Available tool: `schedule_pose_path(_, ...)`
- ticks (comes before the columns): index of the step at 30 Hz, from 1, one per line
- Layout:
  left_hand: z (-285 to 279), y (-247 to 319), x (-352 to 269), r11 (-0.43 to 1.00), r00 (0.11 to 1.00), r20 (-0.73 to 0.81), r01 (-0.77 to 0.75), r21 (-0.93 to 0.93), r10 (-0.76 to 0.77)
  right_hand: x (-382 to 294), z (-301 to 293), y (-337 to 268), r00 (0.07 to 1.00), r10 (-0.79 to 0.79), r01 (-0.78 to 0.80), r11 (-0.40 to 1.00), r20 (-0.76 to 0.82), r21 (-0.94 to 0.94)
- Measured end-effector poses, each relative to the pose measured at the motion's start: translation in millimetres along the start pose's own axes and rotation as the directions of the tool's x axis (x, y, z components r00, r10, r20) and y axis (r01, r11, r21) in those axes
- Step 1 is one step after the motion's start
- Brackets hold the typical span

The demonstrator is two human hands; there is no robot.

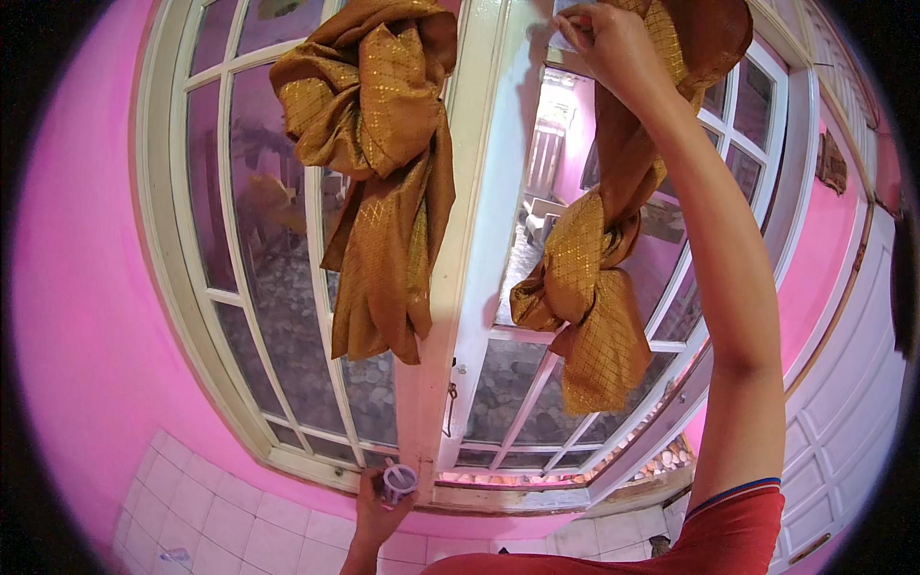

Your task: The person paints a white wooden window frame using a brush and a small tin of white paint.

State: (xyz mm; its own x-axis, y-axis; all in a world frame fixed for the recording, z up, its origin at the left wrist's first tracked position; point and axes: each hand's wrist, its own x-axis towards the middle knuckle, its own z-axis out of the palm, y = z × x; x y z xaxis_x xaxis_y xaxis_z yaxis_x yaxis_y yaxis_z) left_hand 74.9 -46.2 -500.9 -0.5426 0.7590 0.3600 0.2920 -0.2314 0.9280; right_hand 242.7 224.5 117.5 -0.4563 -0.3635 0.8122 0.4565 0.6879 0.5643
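Note:
In my left hand (375,507), low by the window sill, is a small clear plastic cup (399,480) with a thin light stick or handle (393,466) leaning at its rim. My right hand (607,39) is raised to the top of the right window sash (480,302), its fingers bent together near the frame. Whether anything small sits between those fingertips is hidden. Close behind that hand hangs a knotted gold-brown curtain (593,266) with a glittering pattern. A matching knotted curtain (388,180) hangs before the left window (269,237).
Between the windows runs a cream wooden post (445,287). A metal hook latch (451,406) hangs beside it. The right sash stands ajar over the sill (503,497). Pink wall (79,273) and pale tiles (230,510) lie left; a white panelled door (837,431) is at right.

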Motion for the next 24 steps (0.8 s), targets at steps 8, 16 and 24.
schedule_pose_path(8, -2.2, 12.7, -2.6, 0.998, 1.000, -0.006, 0.015, 0.054, -0.015, -15.5, -8.6, -35.1, 0.970, 0.131, -0.164, 0.974, 0.207, 0.156)
schedule_pose_path(16, -1.2, -2.4, -5.3, 0.999, 0.999, 0.005, 0.046, 0.012, -0.046, 9.1, -2.1, -38.5, 0.968, 0.250, -0.245, 0.936, 0.013, 0.254)
schedule_pose_path(24, -2.6, -13.4, -6.9, 0.999, 1.000, -0.021, 0.002, -0.037, -0.003, -4.9, 13.7, -37.7, 0.982, 0.145, -0.161, 0.977, 0.117, 0.139)
